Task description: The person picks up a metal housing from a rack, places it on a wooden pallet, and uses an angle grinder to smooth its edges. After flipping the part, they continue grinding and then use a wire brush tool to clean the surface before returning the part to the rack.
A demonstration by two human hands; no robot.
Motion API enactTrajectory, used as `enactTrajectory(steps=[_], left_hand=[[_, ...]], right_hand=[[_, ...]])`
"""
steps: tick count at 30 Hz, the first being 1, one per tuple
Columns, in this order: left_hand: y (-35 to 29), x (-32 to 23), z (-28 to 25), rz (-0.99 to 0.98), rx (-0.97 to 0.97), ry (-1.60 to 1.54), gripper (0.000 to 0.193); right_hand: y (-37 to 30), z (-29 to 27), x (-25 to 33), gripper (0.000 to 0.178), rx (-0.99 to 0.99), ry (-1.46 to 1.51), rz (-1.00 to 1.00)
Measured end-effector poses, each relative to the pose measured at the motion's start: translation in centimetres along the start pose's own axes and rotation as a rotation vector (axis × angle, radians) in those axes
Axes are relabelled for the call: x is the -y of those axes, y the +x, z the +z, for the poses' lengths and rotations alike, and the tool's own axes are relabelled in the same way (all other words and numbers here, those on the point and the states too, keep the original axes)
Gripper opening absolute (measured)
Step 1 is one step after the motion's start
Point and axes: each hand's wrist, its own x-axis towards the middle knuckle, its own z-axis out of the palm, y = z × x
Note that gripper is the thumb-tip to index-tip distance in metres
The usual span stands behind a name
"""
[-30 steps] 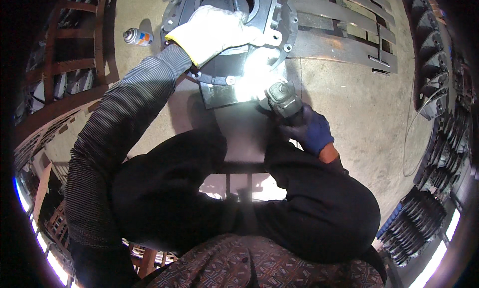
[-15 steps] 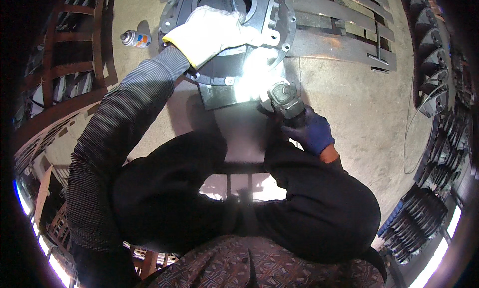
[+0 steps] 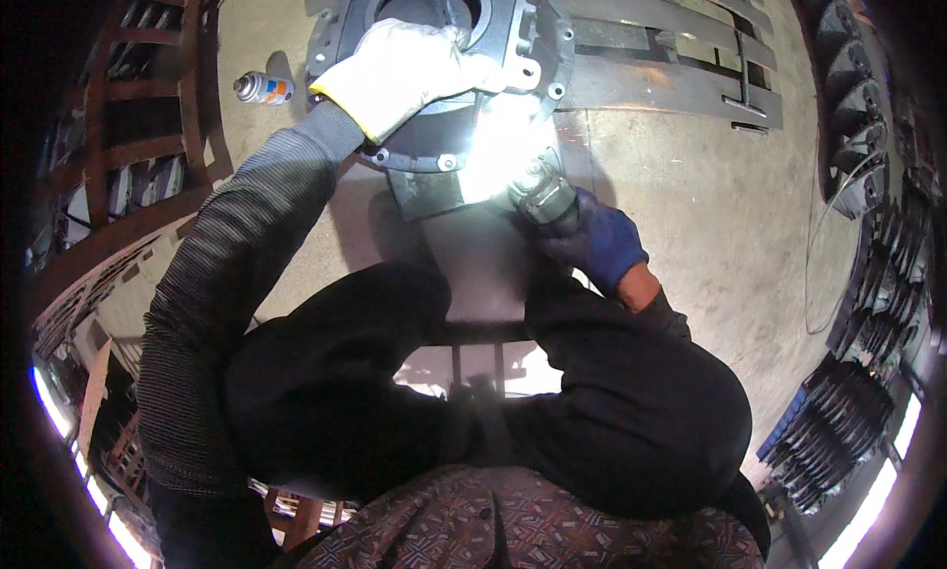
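Flanged metal housing [image 3: 500, 27]: dark grey, round opening in its upper face, bolt holes around the rim; upper middle of the frame, over a dark flat block [image 3: 424, 196]. Markings: whatever surface lies under the glare cannot be read.

Left hand [image 3: 404, 76]: white glove, yellow cuff; laid across the housing, fingers together and pointing right toward a holed lug. Whether the fingertips grip or only press cannot be told.

Right hand [image 3: 597, 242]: blue glove, orange cuff; centre of the frame, right of middle. Fingers closed around a power tool [image 3: 545, 194], dark-bodied, its head tilted up toward the housing's lower right edge. Contact hidden by white glare; small orange specks to the right. Lettering on the tool too blurred to tell.

Spray can [image 3: 263, 88]: upper left, lying on its side, silvery top end to the left; label white with orange and blue patches, print too small to read.

Slatted metal panel [image 3: 681, 84]: upper right, brownish patch on its near plank.

Reddish-brown rack [image 3: 187, 76]: left edge, grey parts behind its bars.

Stacked dark plates [image 3: 838, 426]: lower right, blue strip alongside.
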Motion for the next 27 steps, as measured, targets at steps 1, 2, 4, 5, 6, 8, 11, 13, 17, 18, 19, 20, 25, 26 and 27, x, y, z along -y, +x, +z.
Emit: enactTrajectory(steps=[1,2,4,5,6,8,11,13,17,18,19,20,25,26,27], left_hand=[[0.0,0.1,0.1,0.01,-0.008,-0.016,0.068],[0.1,0.1,0.2,0.018,-0.012,-0.019,0.068],[0.1,0.2,0.3,0.015,-0.013,-0.024,0.069],[0.1,0.1,0.2,0.007,-0.005,-0.032,0.07],[0.1,0.1,0.1,-0.002,-0.001,-0.036,0.071],[0.1,0.0,-0.2,0.021,-0.014,-0.049,0.072],[0.1,-0.1,-0.8,0.034,-0.002,-0.072,0.071],[0.0,-0.1,-1.3,0.044,0.019,-0.108,0.07],[0.0,0.0,-1.7,0.053,0.063,-0.195,0.068],[0.0,0.0,-1.7,0.029,0.069,-0.188,0.067],[0.0,0.0,-1.7,0.006,0.075,-0.18,0.067],[-0.1,0.0,-1.6,0.001,0.072,-0.174,0.067],[-0.4,0.4,-1.0,0.059,0.028,-0.115,0.066],[-0.5,0.5,-0.8,0.075,0.018,-0.105,0.066],[-0.6,0.7,-0.6,0.087,0.008,-0.091,0.066]], right_hand=[[-0.4,0.0,-0.2,0.078,-0.039,0.043,-0.041],[-0.8,0.0,-0.5,0.079,-0.014,0.029,0.02],[-1.8,-0.1,-1.2,0.082,-0.021,0.036,0.067],[-2.3,-0.1,-1.4,0.083,-0.026,0.03,0.068],[-2.5,-0.2,-1.6,0.084,-0.043,0.023,0.062],[-2.6,-0.3,-1.9,0.086,-0.043,0.04,0.052],[-1.8,-0.3,-1.7,0.086,-0.019,0.077,0.051],[-1.2,-0.2,-1.3,0.086,-0.023,0.075,0.043],[-0.4,0.0,-0.7,0.083,-0.049,0.069,-0.053],[-0.2,0.0,-0.6,0.083,-0.035,0.064,-0.032],[0.0,0.1,-0.6,0.083,-0.032,0.062,-0.016],[0.2,0.1,-0.5,0.083,-0.032,0.038,-0.018],[0.3,0.0,-0.4,0.085,-0.038,-0.011,0.015],[0.0,-0.1,-0.4,0.085,-0.028,-0.03,0.039],[-0.6,-0.2,-0.5,0.085,-0.034,-0.035,0.044]])
